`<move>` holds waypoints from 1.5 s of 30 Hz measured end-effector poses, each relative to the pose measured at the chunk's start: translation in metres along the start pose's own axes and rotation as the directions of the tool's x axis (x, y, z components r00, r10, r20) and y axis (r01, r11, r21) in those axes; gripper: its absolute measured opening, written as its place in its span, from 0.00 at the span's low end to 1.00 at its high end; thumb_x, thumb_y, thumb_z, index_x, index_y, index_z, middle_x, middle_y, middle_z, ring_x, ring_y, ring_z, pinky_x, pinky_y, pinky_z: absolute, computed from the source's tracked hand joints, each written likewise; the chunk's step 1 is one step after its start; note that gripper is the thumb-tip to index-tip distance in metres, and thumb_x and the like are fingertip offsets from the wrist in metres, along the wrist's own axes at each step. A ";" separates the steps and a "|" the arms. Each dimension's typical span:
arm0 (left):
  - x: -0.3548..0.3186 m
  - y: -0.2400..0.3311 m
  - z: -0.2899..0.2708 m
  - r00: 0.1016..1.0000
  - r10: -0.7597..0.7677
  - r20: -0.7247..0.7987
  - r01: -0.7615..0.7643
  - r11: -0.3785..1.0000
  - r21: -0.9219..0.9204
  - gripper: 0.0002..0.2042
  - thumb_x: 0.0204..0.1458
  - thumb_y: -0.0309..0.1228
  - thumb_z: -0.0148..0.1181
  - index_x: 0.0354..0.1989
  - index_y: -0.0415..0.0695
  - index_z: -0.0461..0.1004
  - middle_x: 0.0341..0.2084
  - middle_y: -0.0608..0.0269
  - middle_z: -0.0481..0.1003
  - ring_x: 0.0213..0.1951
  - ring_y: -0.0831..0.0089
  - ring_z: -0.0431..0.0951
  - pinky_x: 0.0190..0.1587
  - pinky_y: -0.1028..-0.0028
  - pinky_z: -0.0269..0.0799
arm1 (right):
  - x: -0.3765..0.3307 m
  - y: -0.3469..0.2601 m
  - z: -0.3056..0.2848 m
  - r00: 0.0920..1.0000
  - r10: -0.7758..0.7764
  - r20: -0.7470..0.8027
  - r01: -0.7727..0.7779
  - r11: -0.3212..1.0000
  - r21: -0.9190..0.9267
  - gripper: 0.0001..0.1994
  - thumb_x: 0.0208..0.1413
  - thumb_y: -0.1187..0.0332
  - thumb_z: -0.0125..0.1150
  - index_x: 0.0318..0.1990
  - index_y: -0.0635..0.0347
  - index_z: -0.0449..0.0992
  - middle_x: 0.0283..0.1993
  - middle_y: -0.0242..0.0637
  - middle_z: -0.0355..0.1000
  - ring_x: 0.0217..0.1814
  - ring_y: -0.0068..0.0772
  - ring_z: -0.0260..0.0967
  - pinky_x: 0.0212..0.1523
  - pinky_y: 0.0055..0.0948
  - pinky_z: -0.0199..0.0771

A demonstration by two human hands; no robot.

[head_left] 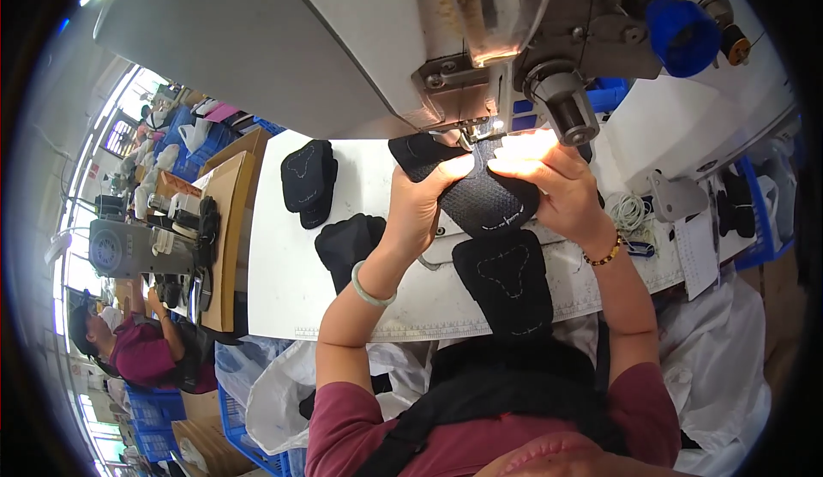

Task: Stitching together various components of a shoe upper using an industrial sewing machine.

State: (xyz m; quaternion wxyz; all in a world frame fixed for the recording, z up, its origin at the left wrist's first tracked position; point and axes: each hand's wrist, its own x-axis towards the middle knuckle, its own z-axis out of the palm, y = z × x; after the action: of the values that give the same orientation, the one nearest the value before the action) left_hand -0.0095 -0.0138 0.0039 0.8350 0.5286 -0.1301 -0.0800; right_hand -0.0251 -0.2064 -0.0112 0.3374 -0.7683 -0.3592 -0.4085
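Note:
Under the presser foot of a white sewing machine lies a black textured fabric piece with a short white marking near its lower edge. My left hand grips its left side, thumb laid on top toward the foot. On the right side, my right hand pinches the fabric with fingers bunched close to the needle area, where the lamp glare washes out the fingertips. Closer to me, another black piece with a dashed white outline hangs over the table's front edge.
A stack of black pieces and a second black pile rest on the white table at left. Right of my hand are coiled pale cord and blue thread snips. A co-worker sits far left.

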 end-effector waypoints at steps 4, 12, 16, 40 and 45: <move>-0.002 -0.001 0.003 0.999 -0.007 -0.034 0.008 1.000 0.021 0.10 0.47 0.22 0.60 0.39 0.40 0.70 0.36 0.64 0.74 0.38 0.77 0.75 0.43 0.76 0.71 | 0.001 0.000 0.002 0.998 0.051 -0.023 -0.050 0.997 0.054 0.17 0.38 0.77 0.63 0.40 0.53 0.77 0.40 0.30 0.71 0.47 0.35 0.67 0.52 0.35 0.64; -0.003 -0.003 0.004 0.996 0.038 -0.082 -0.034 0.998 0.048 0.09 0.48 0.23 0.59 0.38 0.41 0.70 0.34 0.65 0.73 0.37 0.78 0.74 0.42 0.78 0.69 | 0.002 0.000 -0.002 1.000 0.019 0.012 -0.019 1.000 -0.009 0.16 0.38 0.78 0.61 0.39 0.54 0.77 0.40 0.31 0.72 0.48 0.35 0.67 0.53 0.36 0.65; -0.002 -0.003 0.004 0.997 0.020 -0.079 -0.015 0.998 0.065 0.07 0.49 0.24 0.58 0.37 0.41 0.70 0.34 0.65 0.73 0.37 0.79 0.73 0.43 0.78 0.68 | 0.005 -0.005 -0.001 0.999 0.021 -0.025 -0.022 0.999 -0.032 0.16 0.39 0.80 0.59 0.39 0.55 0.76 0.40 0.32 0.72 0.47 0.35 0.68 0.54 0.37 0.65; 0.008 -0.002 -0.010 0.999 -0.028 -0.020 0.028 1.000 0.007 0.07 0.52 0.22 0.53 0.38 0.35 0.73 0.34 0.61 0.76 0.37 0.76 0.75 0.43 0.76 0.70 | 0.000 -0.001 0.001 0.997 -0.065 0.050 0.069 0.993 -0.101 0.19 0.38 0.80 0.56 0.42 0.57 0.75 0.42 0.34 0.71 0.49 0.37 0.67 0.55 0.40 0.64; 0.009 -0.003 -0.013 1.000 -0.026 0.005 0.026 1.000 -0.006 0.07 0.53 0.22 0.53 0.39 0.35 0.74 0.34 0.61 0.76 0.37 0.76 0.75 0.43 0.77 0.70 | 0.002 -0.004 0.001 0.997 -0.062 0.041 0.066 0.991 -0.113 0.18 0.38 0.80 0.56 0.42 0.57 0.76 0.43 0.33 0.71 0.49 0.36 0.67 0.54 0.40 0.64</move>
State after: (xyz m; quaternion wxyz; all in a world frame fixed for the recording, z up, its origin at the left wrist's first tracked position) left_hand 0.0033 -0.0068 -0.0030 0.8352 0.5276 -0.1250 -0.0925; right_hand -0.0276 -0.2029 -0.0091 0.2727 -0.7821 -0.3658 -0.4244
